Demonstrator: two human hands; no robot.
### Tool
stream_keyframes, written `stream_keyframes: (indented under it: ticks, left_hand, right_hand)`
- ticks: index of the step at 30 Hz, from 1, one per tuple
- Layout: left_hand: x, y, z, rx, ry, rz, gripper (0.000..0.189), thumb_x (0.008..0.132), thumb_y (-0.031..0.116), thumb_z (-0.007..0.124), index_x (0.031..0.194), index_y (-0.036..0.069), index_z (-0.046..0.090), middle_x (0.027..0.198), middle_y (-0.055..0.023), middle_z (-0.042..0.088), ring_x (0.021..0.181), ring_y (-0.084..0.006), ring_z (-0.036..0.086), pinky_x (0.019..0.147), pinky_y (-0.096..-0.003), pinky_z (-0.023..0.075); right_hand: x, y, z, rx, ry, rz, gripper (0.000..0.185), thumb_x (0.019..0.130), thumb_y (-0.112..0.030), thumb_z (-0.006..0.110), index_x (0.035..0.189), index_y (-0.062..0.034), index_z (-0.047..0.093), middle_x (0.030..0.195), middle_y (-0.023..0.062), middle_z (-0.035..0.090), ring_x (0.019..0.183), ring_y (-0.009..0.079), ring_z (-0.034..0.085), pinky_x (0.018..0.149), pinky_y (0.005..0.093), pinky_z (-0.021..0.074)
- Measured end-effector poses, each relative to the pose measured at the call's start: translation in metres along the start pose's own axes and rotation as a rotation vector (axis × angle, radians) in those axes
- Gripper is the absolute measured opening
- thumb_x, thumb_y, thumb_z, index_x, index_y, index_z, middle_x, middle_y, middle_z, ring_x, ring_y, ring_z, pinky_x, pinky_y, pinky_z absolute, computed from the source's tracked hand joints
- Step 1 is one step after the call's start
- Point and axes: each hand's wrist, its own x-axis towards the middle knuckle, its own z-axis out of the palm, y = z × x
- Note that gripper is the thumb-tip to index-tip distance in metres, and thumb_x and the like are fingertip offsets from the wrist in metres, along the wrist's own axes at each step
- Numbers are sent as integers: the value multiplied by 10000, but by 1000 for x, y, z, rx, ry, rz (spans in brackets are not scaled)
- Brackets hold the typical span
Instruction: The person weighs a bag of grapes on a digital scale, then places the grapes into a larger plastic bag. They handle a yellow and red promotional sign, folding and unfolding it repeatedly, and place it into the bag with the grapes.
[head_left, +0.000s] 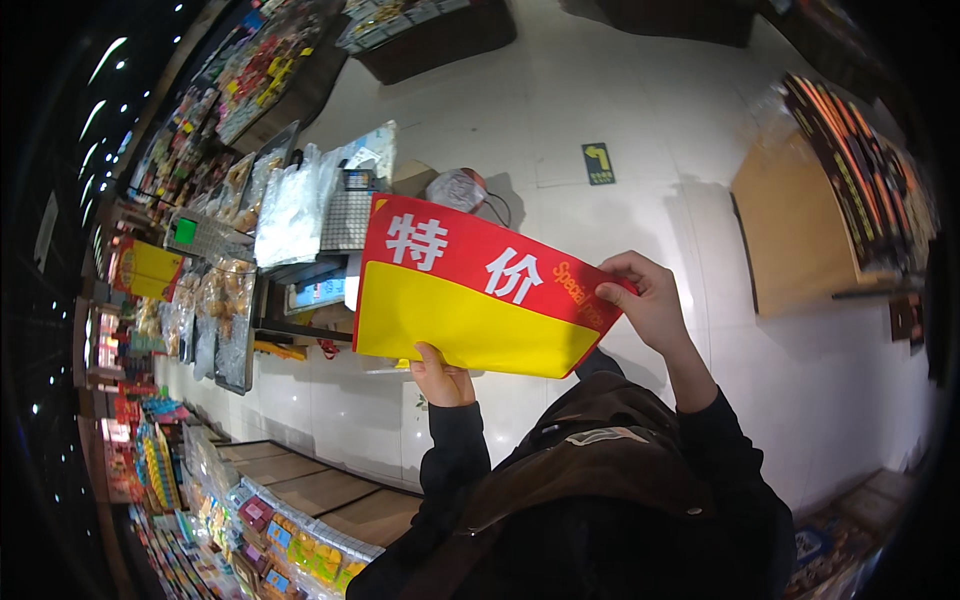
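Observation:
A red and yellow paper sale sign (472, 319) is held up in front of my body, bearing large white printed writing on its red band. My left hand (444, 379) pinches its lower edge, with the thumb on the yellow face and the fingers mostly behind. At the right end, my right hand (646, 300) grips the upper corner between thumb and fingers. The sheet bows slightly and slants down towards the right. Behind its top edge, a round object wrapped in clear plastic (456, 190) is partly hidden.
Clear plastic bags (289, 214) hang beside a counter with bagged food (225, 315) on the left. A large brown box-like stand (799, 225) is at the right. Packaged goods (300, 544) fill a display at lower left. An arrow sticker (598, 163) marks the tiled floor.

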Motion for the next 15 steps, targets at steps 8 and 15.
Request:
stream_keyframes:
  ticks: [8, 15]
  left_hand:
    - [155, 19, 21, 101, 239, 346, 532, 928, 460, 558, 1245, 44, 465, 1223, -56, 570, 1133, -197, 550, 968, -346, 442]
    - [292, 24, 21, 53, 394, 488, 434, 968, 378, 523, 1188, 4, 501, 1160, -90, 612, 1040, -195, 603, 912, -323, 480]
  right_hand:
    - [206, 21, 54, 9, -272, 5, 88, 851, 13, 652, 894, 41, 581, 798, 56, 662, 737, 77, 604, 674, 218, 502]
    - [353, 60, 124, 34, -402, 26, 107, 865, -23, 662, 881, 10, 562, 789, 29, 628, 720, 62, 574, 667, 204, 487]
